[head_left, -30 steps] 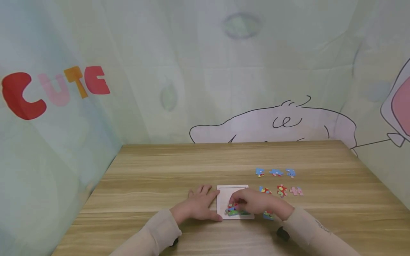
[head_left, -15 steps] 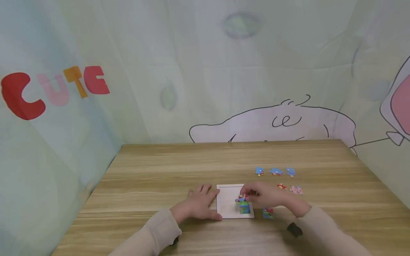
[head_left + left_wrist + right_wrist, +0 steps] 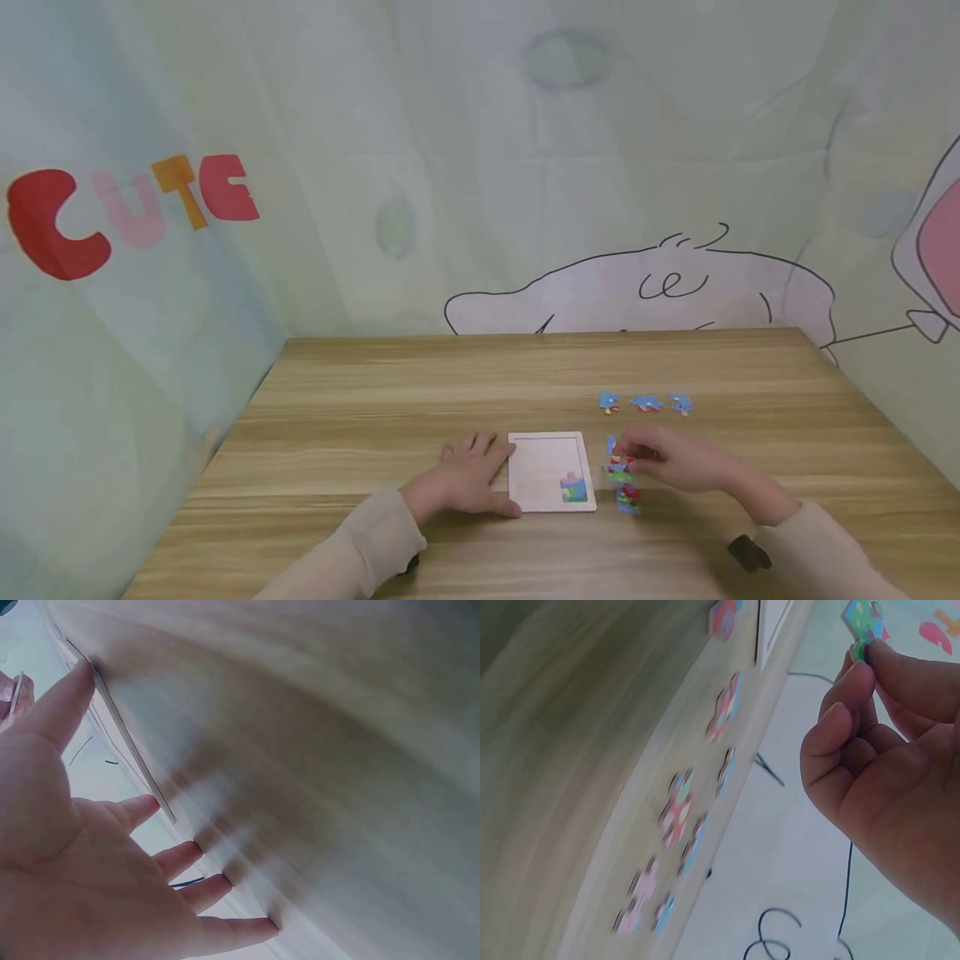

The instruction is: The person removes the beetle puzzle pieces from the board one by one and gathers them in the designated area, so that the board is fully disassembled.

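In the head view my left hand (image 3: 474, 481) lies spread on the table, thumb and index fingertip at the left edge of a white puzzle board (image 3: 540, 462). The left wrist view shows those fingers (image 3: 124, 814) stretched out straight along the board's edge. One pink, blue and green puzzle piece (image 3: 573, 489) lies in the board's lower right corner. Just right of the board, my right hand (image 3: 667, 458) pinches another puzzle piece (image 3: 866, 622), mostly green and blue, between thumb and index finger, raised above the tabletop.
Three bluish puzzle pieces (image 3: 647, 403) form a row farther back on the wooden table (image 3: 360, 392). A red and blue piece (image 3: 628, 499) lies right of the board. Other pieces, such as a pink one (image 3: 637, 896), are mostly hidden by my right hand in the head view.
My right hand has moved from over the board to its right side, carrying the pinched puzzle piece. The piece in the board's corner now shows fully. My left hand has stayed put.
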`<action>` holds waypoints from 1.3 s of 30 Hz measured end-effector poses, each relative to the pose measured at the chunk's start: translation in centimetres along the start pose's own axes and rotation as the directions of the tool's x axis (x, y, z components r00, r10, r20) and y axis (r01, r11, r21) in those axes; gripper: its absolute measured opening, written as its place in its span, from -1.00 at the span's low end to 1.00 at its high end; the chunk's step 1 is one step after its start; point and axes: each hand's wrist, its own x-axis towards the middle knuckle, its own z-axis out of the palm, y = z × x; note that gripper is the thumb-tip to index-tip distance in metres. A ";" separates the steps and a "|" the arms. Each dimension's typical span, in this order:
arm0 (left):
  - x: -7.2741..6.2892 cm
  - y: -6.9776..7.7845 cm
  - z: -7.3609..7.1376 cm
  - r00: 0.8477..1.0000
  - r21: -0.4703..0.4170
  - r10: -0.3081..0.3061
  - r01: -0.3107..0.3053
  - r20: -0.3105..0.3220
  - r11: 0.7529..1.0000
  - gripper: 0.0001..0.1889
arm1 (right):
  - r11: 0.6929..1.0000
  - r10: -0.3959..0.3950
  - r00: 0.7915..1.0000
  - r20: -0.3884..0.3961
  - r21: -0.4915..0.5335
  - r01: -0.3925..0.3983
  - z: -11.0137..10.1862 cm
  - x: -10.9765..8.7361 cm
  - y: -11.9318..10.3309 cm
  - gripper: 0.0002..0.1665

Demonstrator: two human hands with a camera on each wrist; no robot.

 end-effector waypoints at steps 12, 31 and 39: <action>0.0 0.2 0.0 1.000 0.007 0.003 -0.003 -0.004 1.000 -0.07 | 0.997 -0.048 0.997 -0.064 -0.065 0.044 -0.8 -2.9 1.4 -0.96; -0.3 0.3 0.1 1.000 0.005 -0.005 0.006 -0.013 1.000 -0.07 | 0.999 -0.003 0.999 -0.043 -0.044 0.002 -0.6 -5.8 4.0 -0.96; -0.2 0.2 0.2 1.000 0.019 0.001 -0.001 -0.019 1.000 -0.07 | 0.992 0.120 0.993 -0.010 -0.028 -0.120 -0.4 -5.9 4.3 -0.91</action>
